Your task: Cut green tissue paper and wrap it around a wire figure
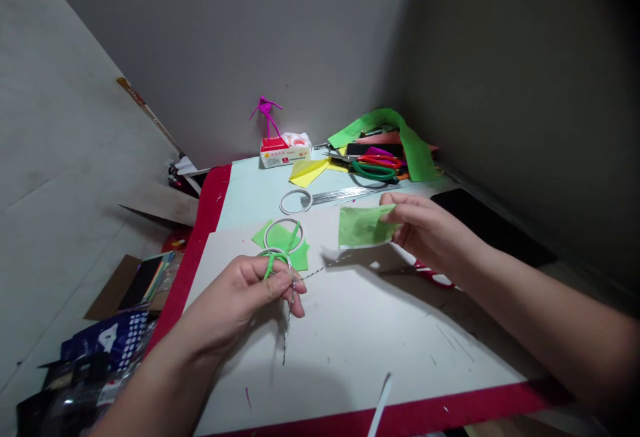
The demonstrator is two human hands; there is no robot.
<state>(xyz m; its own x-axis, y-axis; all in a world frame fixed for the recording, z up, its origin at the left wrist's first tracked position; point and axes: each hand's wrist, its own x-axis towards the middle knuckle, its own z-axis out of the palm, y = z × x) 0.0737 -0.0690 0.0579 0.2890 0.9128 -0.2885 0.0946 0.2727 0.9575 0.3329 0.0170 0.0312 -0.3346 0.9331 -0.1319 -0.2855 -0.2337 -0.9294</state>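
My left hand (267,287) is closed around a wire figure (276,260) that is partly wrapped in green paper strip. Twisted silver wire ends stick out of it to the right and downward. A rectangular piece of green crepe paper (364,226) is pinched at its right edge by my right hand (415,220), held above the table. Just beyond my left hand, a ring-shaped roll of tape (267,229) lies over green paper scraps (300,260). Farther back sits a second ring-shaped roll (281,205).
Straight wires (345,194) lie behind my hands. At the back are a small box (285,154) bearing a magenta figure (267,112), yellow paper (309,172), green-handled scissors (375,170) and a long green paper strip (420,154). Red-handled scissors (440,278) lie under my right arm.
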